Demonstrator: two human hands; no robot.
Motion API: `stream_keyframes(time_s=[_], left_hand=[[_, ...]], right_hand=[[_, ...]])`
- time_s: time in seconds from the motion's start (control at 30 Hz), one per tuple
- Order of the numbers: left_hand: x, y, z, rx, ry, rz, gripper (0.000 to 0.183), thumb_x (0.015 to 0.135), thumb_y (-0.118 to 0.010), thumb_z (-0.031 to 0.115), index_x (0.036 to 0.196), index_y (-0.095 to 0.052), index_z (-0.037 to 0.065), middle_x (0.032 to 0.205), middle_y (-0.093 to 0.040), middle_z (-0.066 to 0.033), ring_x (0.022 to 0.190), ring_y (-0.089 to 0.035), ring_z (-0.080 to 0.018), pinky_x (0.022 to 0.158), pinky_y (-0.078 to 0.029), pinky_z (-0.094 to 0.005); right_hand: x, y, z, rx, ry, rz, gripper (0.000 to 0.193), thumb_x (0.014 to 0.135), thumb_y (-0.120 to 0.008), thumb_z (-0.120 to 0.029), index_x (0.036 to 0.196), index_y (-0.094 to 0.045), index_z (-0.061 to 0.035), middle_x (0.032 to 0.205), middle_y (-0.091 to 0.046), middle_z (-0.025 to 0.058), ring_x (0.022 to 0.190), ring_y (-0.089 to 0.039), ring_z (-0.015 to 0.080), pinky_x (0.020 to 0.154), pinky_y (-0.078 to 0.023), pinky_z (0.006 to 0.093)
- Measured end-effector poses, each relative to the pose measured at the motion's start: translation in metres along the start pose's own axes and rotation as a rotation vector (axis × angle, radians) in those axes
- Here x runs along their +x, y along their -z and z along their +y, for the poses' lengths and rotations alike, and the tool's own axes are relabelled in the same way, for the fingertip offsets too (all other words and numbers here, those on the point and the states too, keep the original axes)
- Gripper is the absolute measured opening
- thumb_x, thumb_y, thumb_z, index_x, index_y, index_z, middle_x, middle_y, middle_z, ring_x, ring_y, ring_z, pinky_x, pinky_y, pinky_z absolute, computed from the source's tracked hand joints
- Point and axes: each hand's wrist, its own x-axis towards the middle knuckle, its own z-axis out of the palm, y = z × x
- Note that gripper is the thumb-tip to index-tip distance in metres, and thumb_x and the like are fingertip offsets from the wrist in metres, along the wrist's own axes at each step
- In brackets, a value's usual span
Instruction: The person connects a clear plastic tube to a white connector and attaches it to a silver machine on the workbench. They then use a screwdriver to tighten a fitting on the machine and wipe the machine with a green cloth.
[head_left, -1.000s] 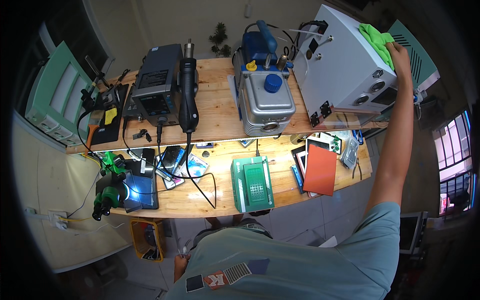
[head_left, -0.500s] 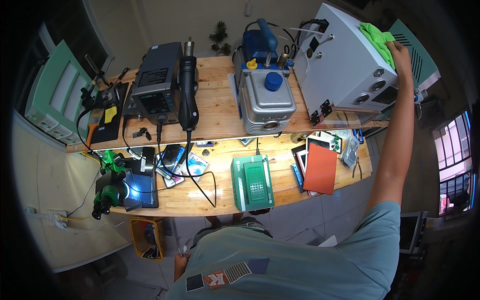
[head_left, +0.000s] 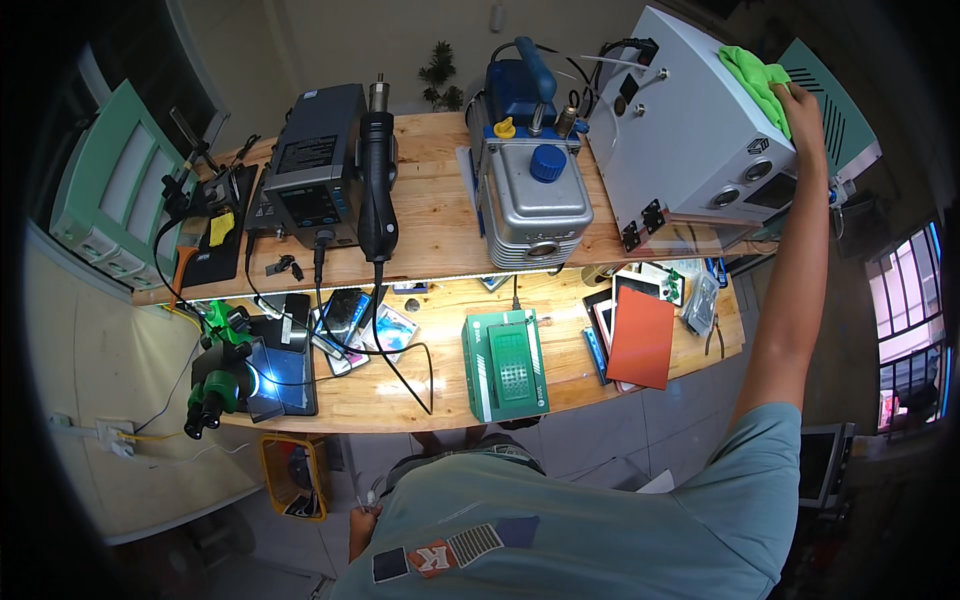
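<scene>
At the far right, my right arm reaches up to the top of a white box-shaped machine (head_left: 665,130). My right hand (head_left: 803,118) is closed on a bright green cloth (head_left: 750,75) lying along the machine's upper edge. Low beside my body, my left hand (head_left: 362,524) is closed around something small; a thin whitish piece sticks up from it, too small to name. Left of the machine stands a silver and blue pump (head_left: 540,205) with a blue cap and handle.
On the shelf stand a hot-air rework station (head_left: 312,170) and a green-framed cabinet (head_left: 120,185). Below are a green microscope (head_left: 220,385), a green box (head_left: 480,375), an orange-red sheet (head_left: 640,338) and a loose black cable (head_left: 405,385). A yellow bin (head_left: 272,485) stands on the floor.
</scene>
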Motion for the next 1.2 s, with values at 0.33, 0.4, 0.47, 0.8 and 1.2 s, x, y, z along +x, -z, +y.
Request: stream_keyframes(time_s=[0.33,0.4,0.47,0.8,1.2], left_hand=[[-0.039,0.014,0.063,0.010,-0.008,-0.018,0.026,0.081,-0.072,0.018,0.071,-0.061,-0.004,0.061,-0.057,-0.0064,0.055,-0.052,-0.0167,0.054,-0.040,-0.0374],[-0.038,0.012,0.065,0.028,0.017,0.004,0.027,0.081,-0.072,0.019,0.071,-0.061,-0.004,0.061,-0.057,-0.0063,0.055,-0.051,-0.0166,0.054,-0.040,-0.0374],[-0.036,0.013,0.063,0.042,0.005,-0.010,0.028,0.080,-0.073,0.019,0.070,-0.061,-0.004,0.061,-0.057,-0.0064,0.055,-0.051,-0.0166,0.054,-0.040,-0.0377],[-0.056,0.013,0.088,0.026,-0.070,0.032,0.028,0.083,-0.070,0.019,0.070,-0.064,-0.005,0.060,-0.060,-0.0075,0.054,-0.053,-0.0161,0.054,-0.041,-0.0384],[-0.043,0.011,0.063,0.045,-0.117,0.052,0.030,0.082,-0.073,0.021,0.068,-0.062,-0.003,0.059,-0.059,-0.0064,0.053,-0.051,-0.0156,0.052,-0.040,-0.0384]], right_hand=[[-0.003,0.003,-0.002,0.001,0.006,0.012,0.053,0.080,-0.065,-0.043,0.110,-0.069,0.0004,0.098,-0.070,0.0222,0.093,-0.067,0.0306,0.084,-0.047,0.0352],[-0.002,0.003,-0.001,0.008,0.006,0.020,0.053,0.080,-0.065,-0.043,0.110,-0.069,0.0004,0.097,-0.070,0.0220,0.093,-0.067,0.0304,0.084,-0.047,0.0352],[-0.002,0.003,0.000,0.007,0.002,0.023,0.052,0.080,-0.065,-0.043,0.109,-0.069,0.0005,0.097,-0.070,0.0219,0.092,-0.067,0.0302,0.084,-0.047,0.0352],[-0.011,0.008,-0.019,0.024,-0.050,0.015,0.054,0.083,-0.063,-0.047,0.107,-0.070,0.0007,0.093,-0.070,0.0220,0.088,-0.067,0.0273,0.083,-0.047,0.0343],[-0.004,-0.002,0.005,0.122,0.119,0.062,0.036,0.085,-0.063,-0.029,0.101,-0.070,0.0018,0.088,-0.070,0.0135,0.082,-0.063,0.0169,0.077,-0.046,0.0307]])
